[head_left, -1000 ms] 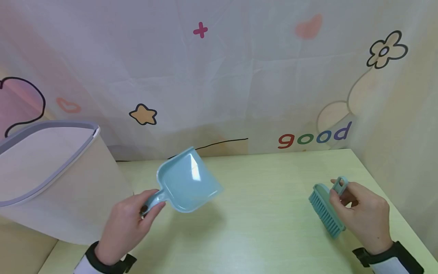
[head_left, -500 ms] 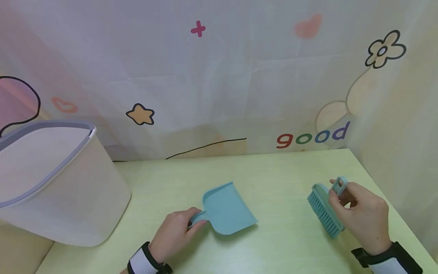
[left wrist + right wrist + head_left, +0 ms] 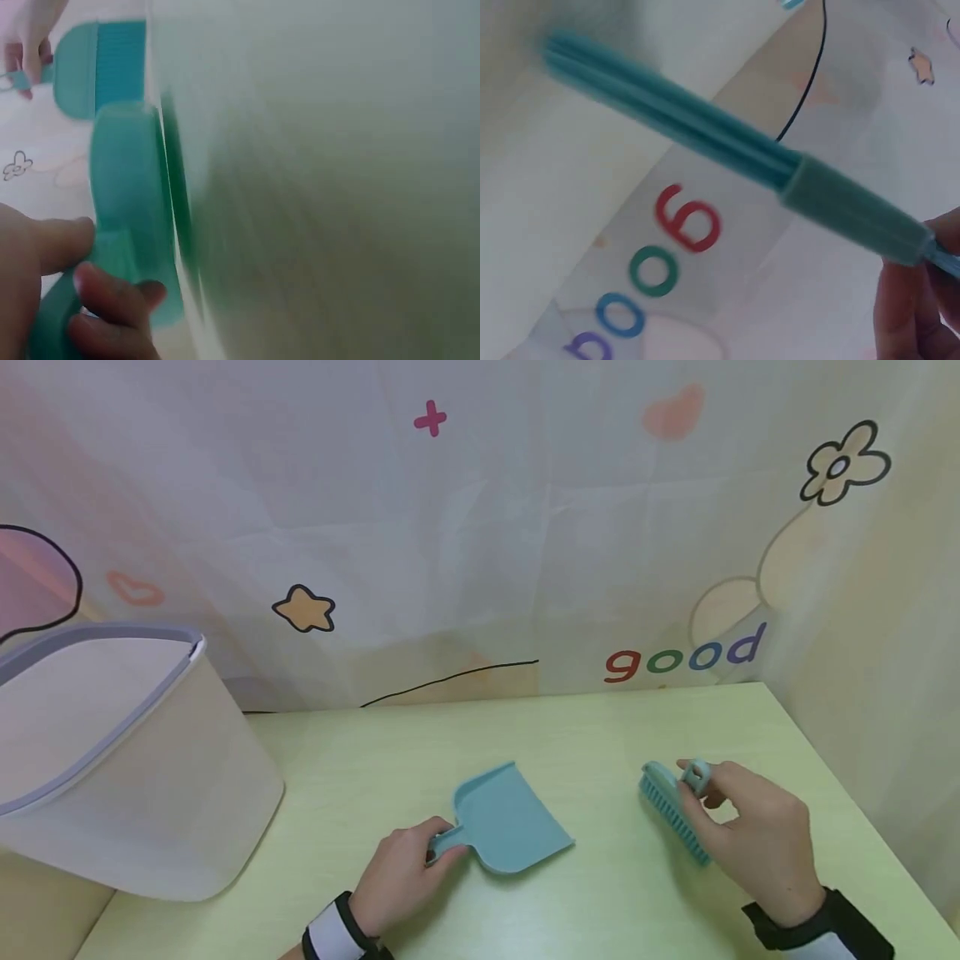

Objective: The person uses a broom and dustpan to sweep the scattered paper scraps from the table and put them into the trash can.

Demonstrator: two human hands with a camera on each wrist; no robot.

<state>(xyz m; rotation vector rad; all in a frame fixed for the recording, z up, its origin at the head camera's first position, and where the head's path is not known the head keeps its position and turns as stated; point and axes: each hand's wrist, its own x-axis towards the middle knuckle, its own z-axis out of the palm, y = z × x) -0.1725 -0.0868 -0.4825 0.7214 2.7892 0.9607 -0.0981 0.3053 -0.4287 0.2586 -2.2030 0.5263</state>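
A light blue dustpan lies low at the middle of the table, its wide mouth facing right. My left hand grips its short handle, thumb and fingers wrapped about it. In the left wrist view the pan sits close along the tabletop; whether it touches all along cannot be made out. To the right, my right hand pinches the looped handle of a teal hand brush. The right wrist view has the brush bristles pointing down toward the table, apparently above it, somewhat blurred.
A large white bin with a lavender rim stands at the left of the pale green table. A printed curtain hangs behind the table's back edge. Another pale wall or cloth borders the right side.
My left hand has moved right and down, lowering the dustpan from the air toward the table. In the last half second my right hand has shifted left with the brush.
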